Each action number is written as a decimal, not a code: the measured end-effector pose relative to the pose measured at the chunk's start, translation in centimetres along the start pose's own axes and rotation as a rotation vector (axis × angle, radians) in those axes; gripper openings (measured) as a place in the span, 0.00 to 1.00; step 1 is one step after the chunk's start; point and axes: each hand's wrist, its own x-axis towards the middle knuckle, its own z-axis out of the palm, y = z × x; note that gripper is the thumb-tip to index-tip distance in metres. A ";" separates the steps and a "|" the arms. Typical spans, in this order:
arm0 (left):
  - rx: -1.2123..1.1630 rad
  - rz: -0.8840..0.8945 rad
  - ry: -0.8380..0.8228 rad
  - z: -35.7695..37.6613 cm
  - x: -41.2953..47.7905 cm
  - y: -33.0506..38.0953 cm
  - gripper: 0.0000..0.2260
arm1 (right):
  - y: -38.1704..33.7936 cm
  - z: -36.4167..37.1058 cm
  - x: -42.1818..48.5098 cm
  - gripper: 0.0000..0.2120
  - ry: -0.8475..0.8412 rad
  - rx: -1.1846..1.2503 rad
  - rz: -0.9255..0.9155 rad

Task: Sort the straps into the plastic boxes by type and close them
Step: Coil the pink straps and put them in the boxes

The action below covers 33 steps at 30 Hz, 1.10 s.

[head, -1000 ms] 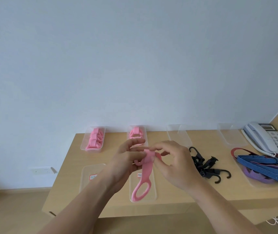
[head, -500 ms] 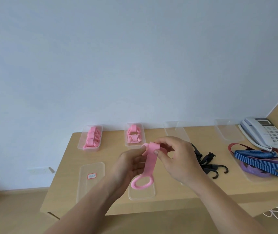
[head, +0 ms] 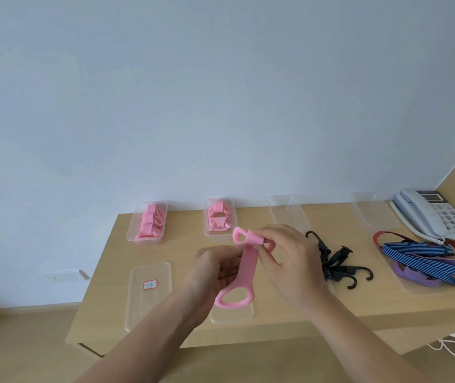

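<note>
Now | left hand [head: 215, 272], right hand [head: 289, 261] grip pink strap [head: 248, 259] | black hooks [head: 336, 261] beside | lid [head: 231, 313] beneath

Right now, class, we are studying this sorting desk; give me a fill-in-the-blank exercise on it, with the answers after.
The strap held by the left hand and right hand is ___.
The hooks on the table are ___.
The telephone sits at the table's ___ end.
Missing words: pink; black; right.
</note>
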 end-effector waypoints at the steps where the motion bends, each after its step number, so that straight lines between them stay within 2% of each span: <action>1: 0.009 0.017 0.003 0.0 0.0 0.0 0.16 | 0.1 0.1 -0.1 0.15 0.006 -0.002 -0.005; 11: -0.018 0.085 -0.051 -0.7 0.1 -0.2 0.11 | 0.1 1.1 -1.4 0.08 -0.012 -0.043 -0.142; 15: 0.004 0.081 -0.028 -1.2 0.2 -0.4 0.08 | -0.8 0.2 -0.4 0.11 -0.032 0.047 -0.069; 18: 0.055 0.088 -0.049 -1.4 0.2 -0.3 0.11 | -1.0 -0.6 0.9 0.15 -0.206 0.030 0.072; 21: 0.098 0.116 -0.069 -1.5 0.0 0.0 0.13 | -0.6 -0.9 1.5 0.11 -0.476 0.034 0.180; 24: 0.186 0.131 -0.114 -1.4 -0.3 0.2 0.17 | -0.6 -0.9 1.4 0.07 -0.561 0.013 0.233; 28: 0.219 0.095 -0.156 -1.4 -0.5 0.1 0.18 | -0.8 -0.7 1.0 0.08 -0.501 0.039 0.257; 31: 0.256 0.035 -0.184 -1.7 -0.5 0.0 0.15 | -1.0 -0.7 1.1 0.10 -0.383 0.087 0.251; 33: 0.261 0.008 -0.176 -2.0 -0.5 -0.4 0.17 | -1.1 -0.7 1.1 0.11 -0.313 0.102 0.234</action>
